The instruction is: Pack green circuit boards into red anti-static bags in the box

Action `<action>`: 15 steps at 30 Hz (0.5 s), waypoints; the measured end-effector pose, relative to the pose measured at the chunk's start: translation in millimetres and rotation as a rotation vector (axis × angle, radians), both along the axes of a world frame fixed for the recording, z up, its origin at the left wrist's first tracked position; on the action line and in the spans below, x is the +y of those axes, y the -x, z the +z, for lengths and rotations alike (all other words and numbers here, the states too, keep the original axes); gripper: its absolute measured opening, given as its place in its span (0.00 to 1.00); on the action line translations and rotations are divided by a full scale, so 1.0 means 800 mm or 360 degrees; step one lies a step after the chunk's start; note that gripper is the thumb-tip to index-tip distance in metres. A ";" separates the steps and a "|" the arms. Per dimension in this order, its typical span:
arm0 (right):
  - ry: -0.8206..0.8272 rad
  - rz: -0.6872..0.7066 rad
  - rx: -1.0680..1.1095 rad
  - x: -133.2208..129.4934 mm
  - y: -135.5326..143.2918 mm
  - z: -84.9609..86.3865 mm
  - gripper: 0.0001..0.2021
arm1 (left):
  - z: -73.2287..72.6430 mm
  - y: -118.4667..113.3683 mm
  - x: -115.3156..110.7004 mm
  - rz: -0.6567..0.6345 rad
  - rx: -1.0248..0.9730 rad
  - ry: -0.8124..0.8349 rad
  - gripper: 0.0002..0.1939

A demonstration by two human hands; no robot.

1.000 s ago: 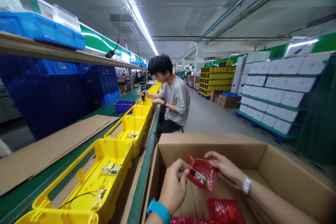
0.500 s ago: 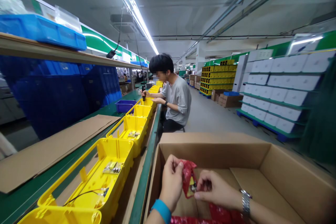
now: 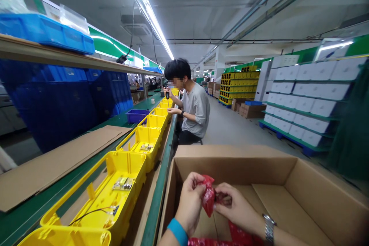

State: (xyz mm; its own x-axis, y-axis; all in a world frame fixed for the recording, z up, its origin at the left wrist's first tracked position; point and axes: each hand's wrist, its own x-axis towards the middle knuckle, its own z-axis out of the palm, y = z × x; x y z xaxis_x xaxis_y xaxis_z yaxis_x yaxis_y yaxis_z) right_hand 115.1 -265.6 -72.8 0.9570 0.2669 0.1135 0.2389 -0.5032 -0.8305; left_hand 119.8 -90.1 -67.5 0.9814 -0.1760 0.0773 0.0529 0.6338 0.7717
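Note:
Over an open cardboard box (image 3: 233, 163), my left hand (image 3: 188, 201) pinches the top of a small red bubble-wrap bag (image 3: 208, 196). My right hand (image 3: 239, 203) is closed at the bag's right edge, thumb and fingers pressed together. Whatever the bag contains is hidden by the red film and my fingers. More red bubble-wrap bags (image 3: 240, 234) lie in the box below my hands. To the left, a yellow plastic housing (image 3: 127, 161) holds a small circuit board (image 3: 123, 183) and a dark cable.
A row of yellow housings runs along the green bench (image 3: 154, 207). Flat cardboard (image 3: 63, 157) lies on it, near a purple bin (image 3: 137, 116). A seated co-worker (image 3: 194, 103) holds a screwdriver (image 3: 167, 94) farther along. White boxes (image 3: 311, 92) are stacked at right.
The red bag has turned between my hands, so the small metallic part seen in its opening is now covered. The co-worker has raised the screwdriver away from the housing.

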 end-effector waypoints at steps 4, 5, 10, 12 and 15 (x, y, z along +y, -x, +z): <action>0.0278 -0.0156 -0.0066 0.003 0.004 0.010 0.08 | 0.006 0.007 -0.003 -0.0118 0.0040 0.0174 0.20; 0.0295 -0.0161 -0.0071 0.004 0.004 0.011 0.06 | 0.008 0.008 -0.003 -0.0134 0.0039 0.0187 0.20; 0.0303 -0.0174 -0.0200 -0.003 -0.002 0.014 0.01 | 0.011 0.003 0.007 -0.0019 -0.0095 -0.0101 0.14; 0.0283 -0.0229 -0.0272 -0.008 -0.007 0.015 0.03 | 0.010 0.001 0.013 0.0141 -0.0324 -0.0463 0.12; 0.0255 -0.0242 -0.0299 -0.012 -0.011 0.021 0.06 | 0.006 -0.002 0.019 0.0343 -0.0599 -0.1208 0.13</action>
State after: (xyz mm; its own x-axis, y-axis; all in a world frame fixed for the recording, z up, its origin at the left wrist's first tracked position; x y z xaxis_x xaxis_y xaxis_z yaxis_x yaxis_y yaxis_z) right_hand 124.3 -275.1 -55.8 0.9536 0.1507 0.2606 0.2927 -0.6665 -0.6857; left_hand 121.4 -74.8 -62.7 0.9321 -0.1247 0.3400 -0.3520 -0.0915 0.9315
